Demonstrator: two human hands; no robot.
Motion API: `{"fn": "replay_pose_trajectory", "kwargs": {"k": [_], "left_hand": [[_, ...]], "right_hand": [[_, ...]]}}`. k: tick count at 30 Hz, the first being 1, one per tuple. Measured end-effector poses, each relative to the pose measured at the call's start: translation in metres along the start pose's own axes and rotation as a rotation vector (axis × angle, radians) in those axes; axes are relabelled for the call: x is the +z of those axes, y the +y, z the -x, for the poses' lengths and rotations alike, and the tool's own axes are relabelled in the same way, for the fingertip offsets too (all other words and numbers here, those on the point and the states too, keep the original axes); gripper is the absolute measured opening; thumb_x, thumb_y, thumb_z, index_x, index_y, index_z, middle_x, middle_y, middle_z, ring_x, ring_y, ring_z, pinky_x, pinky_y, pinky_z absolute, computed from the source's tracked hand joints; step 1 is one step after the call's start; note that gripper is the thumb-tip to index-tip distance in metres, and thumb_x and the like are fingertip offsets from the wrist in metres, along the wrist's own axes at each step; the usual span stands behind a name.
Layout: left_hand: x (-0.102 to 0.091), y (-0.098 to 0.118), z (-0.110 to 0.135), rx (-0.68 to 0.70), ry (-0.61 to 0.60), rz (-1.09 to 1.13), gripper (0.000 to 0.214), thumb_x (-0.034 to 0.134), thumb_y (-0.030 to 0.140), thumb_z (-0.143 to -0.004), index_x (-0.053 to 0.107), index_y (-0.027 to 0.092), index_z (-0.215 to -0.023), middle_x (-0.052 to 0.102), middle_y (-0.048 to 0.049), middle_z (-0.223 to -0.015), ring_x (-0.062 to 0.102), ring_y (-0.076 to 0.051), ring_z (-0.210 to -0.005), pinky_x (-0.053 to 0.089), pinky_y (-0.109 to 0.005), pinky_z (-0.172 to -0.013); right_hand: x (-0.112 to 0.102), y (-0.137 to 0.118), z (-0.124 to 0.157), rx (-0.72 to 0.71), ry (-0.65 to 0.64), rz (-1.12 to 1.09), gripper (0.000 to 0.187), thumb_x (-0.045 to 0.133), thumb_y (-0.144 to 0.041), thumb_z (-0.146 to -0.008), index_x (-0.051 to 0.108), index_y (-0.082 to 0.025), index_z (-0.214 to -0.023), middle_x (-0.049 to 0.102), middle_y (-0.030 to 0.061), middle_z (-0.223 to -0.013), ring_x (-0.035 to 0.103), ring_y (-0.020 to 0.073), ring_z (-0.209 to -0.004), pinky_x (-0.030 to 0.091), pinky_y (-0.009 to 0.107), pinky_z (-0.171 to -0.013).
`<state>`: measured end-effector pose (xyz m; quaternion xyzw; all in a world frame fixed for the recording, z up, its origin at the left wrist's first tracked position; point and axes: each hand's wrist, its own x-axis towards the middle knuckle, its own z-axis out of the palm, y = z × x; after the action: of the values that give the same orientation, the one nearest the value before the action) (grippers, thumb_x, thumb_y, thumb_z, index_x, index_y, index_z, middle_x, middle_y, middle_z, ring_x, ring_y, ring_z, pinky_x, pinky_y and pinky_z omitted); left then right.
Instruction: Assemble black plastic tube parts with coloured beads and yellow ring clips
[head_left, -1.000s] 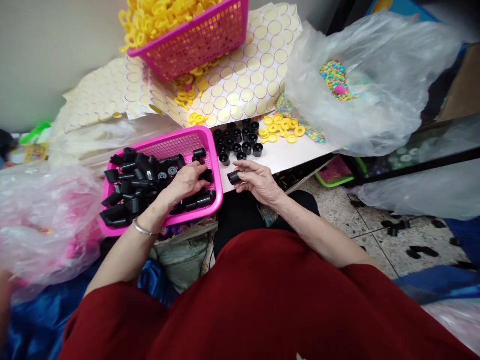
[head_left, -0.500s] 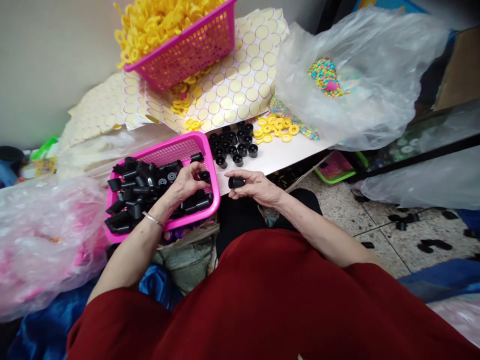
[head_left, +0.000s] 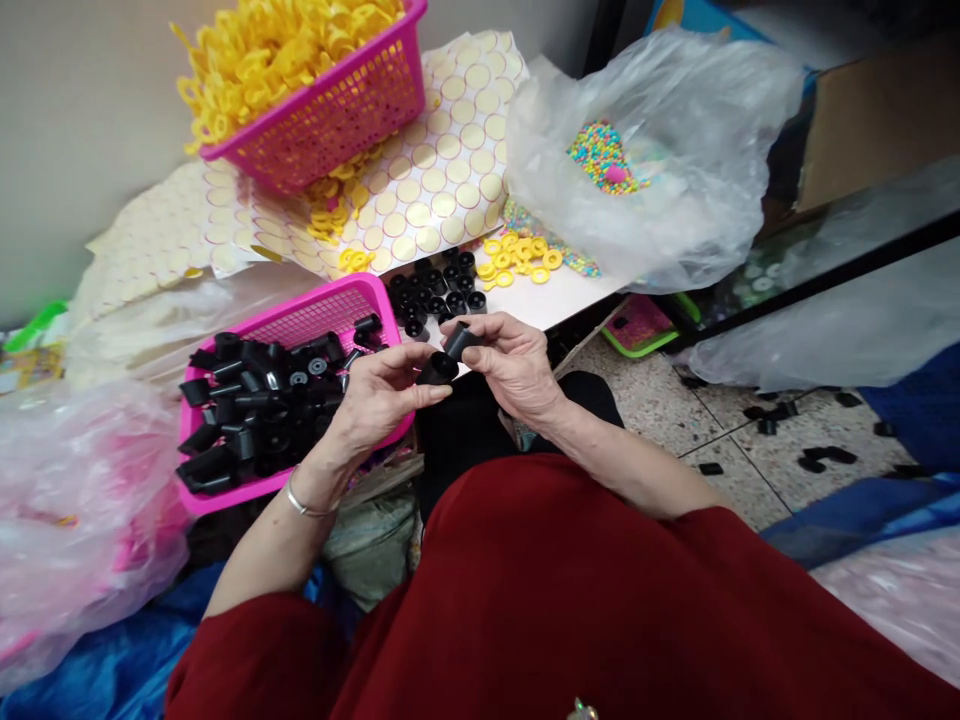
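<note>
My left hand [head_left: 379, 392] pinches a small black plastic cap [head_left: 436, 370] between thumb and fingers. My right hand [head_left: 510, 362] grips another black cap [head_left: 459, 341], tilted and almost touching the first. Both hands meet over my lap, just in front of the white table's edge. To their left sits a pink basket [head_left: 345, 300] heaped with black caps and tubes [head_left: 255, 400]. A cluster of upright black caps [head_left: 439, 285] stands on the white table [head_left: 555, 295] right behind my hands.
A pink basket [head_left: 330, 110] of yellow rings sits on round-sticker sheets [head_left: 442, 170] at the back. Loose yellow rings [head_left: 521, 258] lie by a clear bag [head_left: 652, 150] of coloured beads. A pink plastic bag [head_left: 75, 500] is at left. Black pieces [head_left: 817, 460] litter the floor.
My left hand lifted out of the pink basket with a black cap and moved right to meet my right hand, which rose slightly with its cap. The view shifted right.
</note>
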<state>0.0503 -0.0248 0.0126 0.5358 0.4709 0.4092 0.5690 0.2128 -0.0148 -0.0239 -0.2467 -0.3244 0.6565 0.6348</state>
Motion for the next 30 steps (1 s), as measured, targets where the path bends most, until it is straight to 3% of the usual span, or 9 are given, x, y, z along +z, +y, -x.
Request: {"fn": "replay_pose_trajectory", "kwargs": {"k": [10, 18, 23, 30], "left_hand": [[0.012, -0.002, -0.009, -0.053, -0.039, 0.014, 0.035, 0.088, 0.019, -0.053, 0.077, 0.018, -0.086, 0.073, -0.0029, -0.084, 0.065, -0.015, -0.079, 0.054, -0.028, -0.077], [0.006, -0.008, -0.008, -0.031, 0.033, -0.033, 0.035, 0.088, 0.02, -0.052, 0.077, 0.018, -0.085, 0.073, -0.0031, -0.081, 0.065, -0.015, -0.077, 0.055, -0.029, -0.077], [0.001, -0.014, -0.009, -0.038, 0.009, -0.037, 0.037, 0.088, 0.02, -0.052, 0.078, 0.019, -0.087, 0.073, -0.0027, -0.081, 0.066, -0.016, -0.078, 0.056, -0.029, -0.077], [0.001, -0.019, -0.008, -0.067, 0.015, 0.004, 0.038, 0.088, 0.02, -0.052, 0.078, 0.02, -0.088, 0.073, -0.0034, -0.083, 0.068, -0.018, -0.081, 0.057, -0.03, -0.078]], "right_hand": [[-0.013, -0.002, 0.004, -0.033, 0.032, 0.035, 0.031, 0.087, -0.033, -0.058, 0.062, -0.02, -0.07, 0.072, 0.001, -0.092, 0.068, 0.0182, -0.092, 0.051, 0.041, -0.094], [-0.014, 0.006, 0.002, -0.032, 0.06, 0.03, 0.03, 0.087, -0.032, -0.059, 0.061, -0.02, -0.068, 0.072, 0.0015, -0.091, 0.068, 0.0185, -0.093, 0.05, 0.043, -0.097], [-0.016, 0.012, 0.002, -0.036, 0.049, 0.036, 0.029, 0.086, -0.032, -0.061, 0.062, -0.02, -0.07, 0.072, 0.0013, -0.092, 0.069, 0.0177, -0.093, 0.052, 0.04, -0.095], [-0.02, 0.013, 0.004, 0.0, 0.0, 0.175, 0.046, 0.083, -0.039, -0.065, 0.066, -0.025, -0.106, 0.073, 0.0017, -0.101, 0.068, 0.0184, -0.098, 0.053, 0.039, -0.096]]}}
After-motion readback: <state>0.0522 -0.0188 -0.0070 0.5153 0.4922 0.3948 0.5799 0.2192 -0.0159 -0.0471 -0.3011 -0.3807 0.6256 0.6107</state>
